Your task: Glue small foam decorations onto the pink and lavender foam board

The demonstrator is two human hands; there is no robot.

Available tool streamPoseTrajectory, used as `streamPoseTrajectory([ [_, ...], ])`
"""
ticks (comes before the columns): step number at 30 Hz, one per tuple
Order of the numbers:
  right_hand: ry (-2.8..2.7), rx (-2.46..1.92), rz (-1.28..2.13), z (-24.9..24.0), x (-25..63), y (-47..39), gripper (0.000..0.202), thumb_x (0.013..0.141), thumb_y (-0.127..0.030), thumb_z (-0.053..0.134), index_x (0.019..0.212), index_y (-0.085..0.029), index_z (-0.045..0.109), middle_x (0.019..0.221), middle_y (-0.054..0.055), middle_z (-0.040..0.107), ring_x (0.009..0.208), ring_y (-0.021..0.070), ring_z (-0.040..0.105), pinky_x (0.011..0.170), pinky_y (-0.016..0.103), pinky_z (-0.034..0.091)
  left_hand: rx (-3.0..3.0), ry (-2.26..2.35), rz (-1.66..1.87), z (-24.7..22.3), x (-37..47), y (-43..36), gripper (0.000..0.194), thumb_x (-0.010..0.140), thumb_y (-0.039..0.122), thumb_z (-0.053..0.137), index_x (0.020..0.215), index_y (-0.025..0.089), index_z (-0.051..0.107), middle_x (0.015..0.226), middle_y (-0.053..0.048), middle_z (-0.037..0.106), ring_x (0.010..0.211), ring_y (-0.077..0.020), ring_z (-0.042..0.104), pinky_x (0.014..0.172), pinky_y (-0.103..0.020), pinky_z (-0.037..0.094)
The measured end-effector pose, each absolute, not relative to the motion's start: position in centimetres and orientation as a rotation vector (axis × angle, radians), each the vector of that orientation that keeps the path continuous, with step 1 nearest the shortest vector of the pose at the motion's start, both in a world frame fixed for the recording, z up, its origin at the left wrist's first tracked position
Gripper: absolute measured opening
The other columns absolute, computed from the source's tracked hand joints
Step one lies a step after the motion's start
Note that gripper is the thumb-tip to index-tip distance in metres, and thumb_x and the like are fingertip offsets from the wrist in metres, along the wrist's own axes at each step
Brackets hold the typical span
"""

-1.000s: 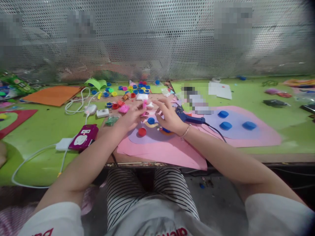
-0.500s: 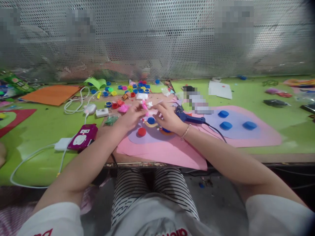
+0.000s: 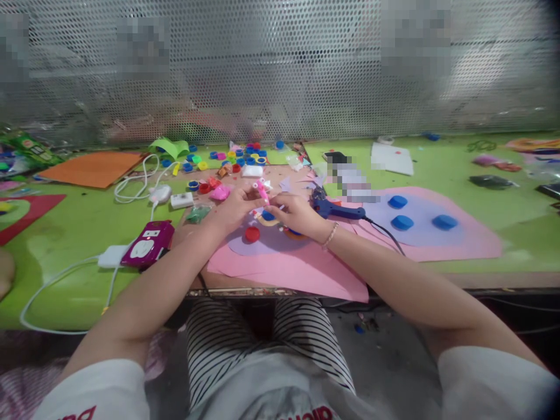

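Observation:
A small pink piece with white round ends (image 3: pixel 262 191), perhaps modelling clay, is pinched between the fingertips of my left hand (image 3: pixel 236 209). My right hand (image 3: pixel 301 214) is closed too, with thumb and fingers touching the lower end of the same piece. Directly beneath the hands, a blue bottle cap (image 3: pixel 268 216) with a cream curved strip beside it is partly covered by my fingers. A red bottle cap (image 3: pixel 252 234) lies closer to me on lilac paper (image 3: pixel 280 248), which sits on a pink sheet (image 3: pixel 306 277).
Right of my hands lies a dark blue glue gun (image 3: pixel 345 211) with a black cord. Further right, blue caps (image 3: pixel 401 222) rest on a second lilac-and-pink sheet. To the left is a magenta power box (image 3: pixel 149 244) with white cables. Many colourful caps (image 3: pixel 238 156) are scattered at the back.
My right hand's fingers have come down and closed in on the pink piece, whose tilt has changed. My left hand stays in nearly the same place.

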State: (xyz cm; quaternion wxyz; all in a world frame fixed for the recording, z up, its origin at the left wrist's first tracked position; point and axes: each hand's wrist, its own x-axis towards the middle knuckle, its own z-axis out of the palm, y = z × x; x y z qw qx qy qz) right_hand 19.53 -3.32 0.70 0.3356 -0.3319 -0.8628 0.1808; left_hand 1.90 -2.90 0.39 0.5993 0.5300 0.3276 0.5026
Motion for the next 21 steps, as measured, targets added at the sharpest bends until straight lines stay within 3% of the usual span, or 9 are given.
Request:
streamPoseTrajectory([
  [10,-2.267,-0.723,0.676,0.3,19.5,-3.2,0.026,0.088,-0.033,0.048,0.07,-0.016,0.056,0.066,0.0,0.055,0.063,0.0104,0.046,0.062,0.024,0.038,1.244,0.701,1.058,0.1,1.2,-2.8,0.026,0.057,0.017,0.081,0.079,0.016,0.067,0.071,0.001,0.064,0.066,-0.009,0.059,0.066,-0.023,0.046],
  [16,-2.138,-0.617,1.244,0.5,19.8,-3.4,0.028,0.088,-0.041,0.049,0.08,-0.016,0.057,0.074,0.001,0.058,0.069,0.0111,0.053,0.066,0.026,0.046,1.194,0.572,0.959,0.2,0.7,-2.9,0.037,0.057,0.021,0.082,0.091,0.018,0.068,0.076,-0.001,0.067,0.067,-0.013,0.064,0.066,-0.029,0.051],
  [21,-2.026,-0.554,1.539,1.2,19.9,-3.9,0.027,0.086,-0.042,0.055,0.084,-0.016,0.059,0.075,0.001,0.06,0.069,0.0101,0.055,0.072,0.028,0.05,1.185,0.561,0.898,0.7,0.7,-3.4,0.034,0.057,0.019,0.082,0.088,0.018,0.067,0.07,0.0,0.066,0.062,-0.0134,0.064,0.061,-0.029,0.052],
])
